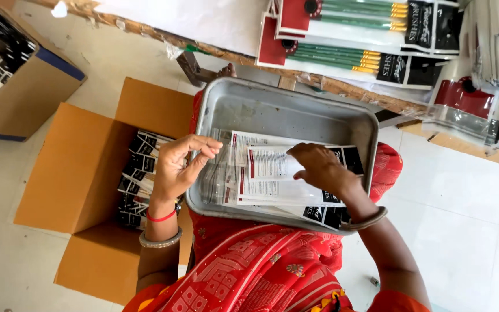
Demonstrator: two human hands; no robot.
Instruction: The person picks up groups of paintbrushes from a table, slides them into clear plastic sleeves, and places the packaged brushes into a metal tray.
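While a clear sleeve [218, 167] is pinched in the left hand [177, 167] at the tray's [284, 107] left edge, the packets [278, 179] pressed under the flat, open right hand [319, 167] could be dragged askew.

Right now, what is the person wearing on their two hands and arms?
Both forearms are bare, with no sleeves or gloves. The left hand has a thin red thread band at the wrist and a silver metal bangle further up the forearm. The right hand has one dull bronze-coloured bangle.
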